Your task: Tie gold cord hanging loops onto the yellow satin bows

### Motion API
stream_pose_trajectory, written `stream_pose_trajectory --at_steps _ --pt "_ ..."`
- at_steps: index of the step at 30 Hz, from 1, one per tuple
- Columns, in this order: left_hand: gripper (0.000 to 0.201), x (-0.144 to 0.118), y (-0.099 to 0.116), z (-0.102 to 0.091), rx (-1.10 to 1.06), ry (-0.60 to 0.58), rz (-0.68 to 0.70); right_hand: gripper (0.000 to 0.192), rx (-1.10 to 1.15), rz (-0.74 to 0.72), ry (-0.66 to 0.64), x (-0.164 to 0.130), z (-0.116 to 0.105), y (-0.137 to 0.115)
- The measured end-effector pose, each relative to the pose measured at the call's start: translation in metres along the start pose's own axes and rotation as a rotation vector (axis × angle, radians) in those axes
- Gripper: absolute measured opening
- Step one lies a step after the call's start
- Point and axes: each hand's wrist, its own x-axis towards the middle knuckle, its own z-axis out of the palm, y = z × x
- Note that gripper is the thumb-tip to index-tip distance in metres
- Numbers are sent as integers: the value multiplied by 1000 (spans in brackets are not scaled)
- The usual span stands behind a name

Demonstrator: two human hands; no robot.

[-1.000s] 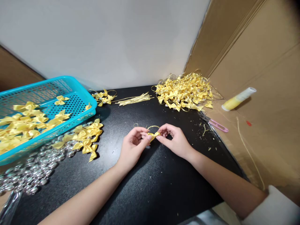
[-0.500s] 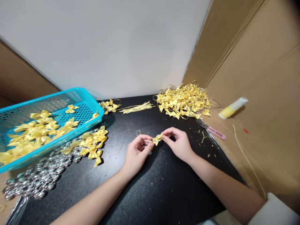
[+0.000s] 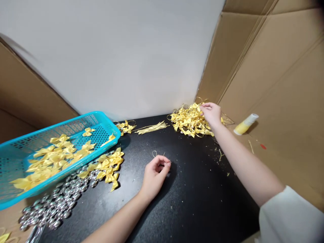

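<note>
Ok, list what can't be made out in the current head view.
All in the head view:
Left hand: whether it holds anything; its own curl hides the inside.
Right hand: whether it grips anything; the yellow pile behind blurs together with its fingertips.
Turquoise basket: its left end, cut off by the left edge.
Silver beads: their number; the yellow bows cover some.
Scraps: what they are; too small.

Bow pile [image 3: 186, 121] yel. Basket [image 3: 114, 131] — turq., hole-punched lattice pattern; bows in it [image 3: 58, 155] same yel. Beads [image 3: 54, 206] — shiny silver. Strips [image 3: 153, 127] pale gold. Table [image 3: 197, 189] blk w/ pale specks. Tube [image 3: 246, 125] yel. + wht. Wall [image 3: 126, 57] lt gry, cardbd [image 3: 286, 84] brn, sleeve [image 3: 288, 216] off-wht.
</note>
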Motion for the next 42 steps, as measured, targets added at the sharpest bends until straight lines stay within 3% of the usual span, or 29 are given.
stream_pose_trajectory --at_steps 3,7,10,13,17,22,26,29,31,32,34,37,42 --pt "18 0 -1 -1 26 -3 10 6 -34 5 120 16 -20 8" --pt "18 1 -2 -4 52 -24 32 8 -112 -10 173 12 -61 28" --pt "18 3 -2 -6 67 -24 43 12 -180 1 90 5 -84 41" --pt "19 4 0 -5 68 -13 41 15 -248 14 -49 0 -90 47" --pt "20 2 3 -4 73 7 37 14 -349 -34 -162 -5 -81 45" --pt "17 1 2 -7 118 41 89 11 -431 -143 -77 -14 -77 31" --pt "11 -5 5 -7 268 32 244 15 -399 -235 -100 -52 -65 17" --pt "10 -13 8 -2 440 -118 562 8 -380 -306 -319 -104 -41 10" --pt "11 -18 10 2 506 -286 756 6 -422 -485 -698 -138 -21 7" --pt "13 -20 11 4 541 -346 820 8 -451 -541 -780 -152 -10 6" --pt "14 -21 11 5 598 -392 886 10 -495 -581 -836 -169 8 5" --pt "15 -22 10 5 634 -370 896 15 -544 -616 -887 -172 26 5" --pt "13 -22 9 4 674 -392 935 12 -624 -714 -966 -158 26 7"
